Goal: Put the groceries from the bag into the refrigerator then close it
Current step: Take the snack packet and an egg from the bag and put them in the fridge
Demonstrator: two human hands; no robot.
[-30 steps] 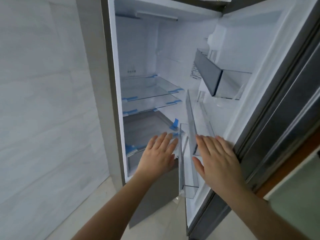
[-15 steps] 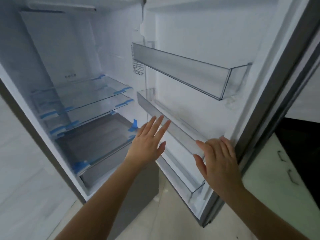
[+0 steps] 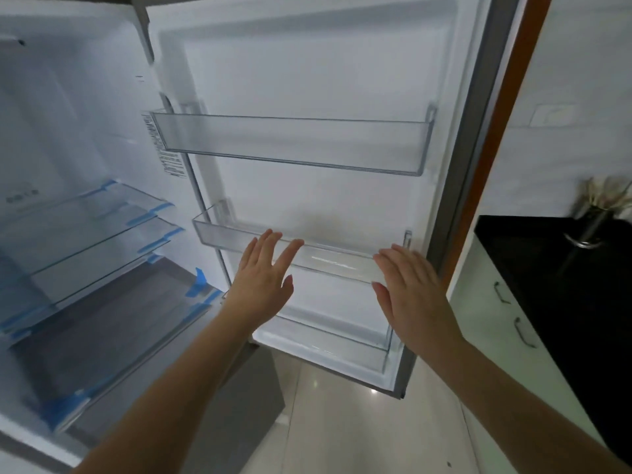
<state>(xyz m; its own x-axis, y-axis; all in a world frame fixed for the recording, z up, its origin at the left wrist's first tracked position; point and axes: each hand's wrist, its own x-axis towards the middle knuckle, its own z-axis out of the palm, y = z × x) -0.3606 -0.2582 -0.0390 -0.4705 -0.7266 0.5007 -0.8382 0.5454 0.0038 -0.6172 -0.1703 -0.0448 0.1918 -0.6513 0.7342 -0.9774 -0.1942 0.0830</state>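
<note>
A white-walled kitchen holds the open refrigerator (image 3: 85, 165). Right of it: its door (image 3: 325, 80), with three clear door bins (image 3: 294, 142), then a black counter (image 3: 564, 268). Before the door, left hand (image 3: 263, 282) and right hand (image 3: 413, 295) hover flat, grasping nothing.

I see my left hand (image 3: 261, 285) and right hand (image 3: 410, 295) bare, forearms unsleeved; no rings, no wristwear.

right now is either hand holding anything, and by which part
Nothing is held. The left hand and right hand are both open, fingers straight, in front of the middle door bin.
</note>
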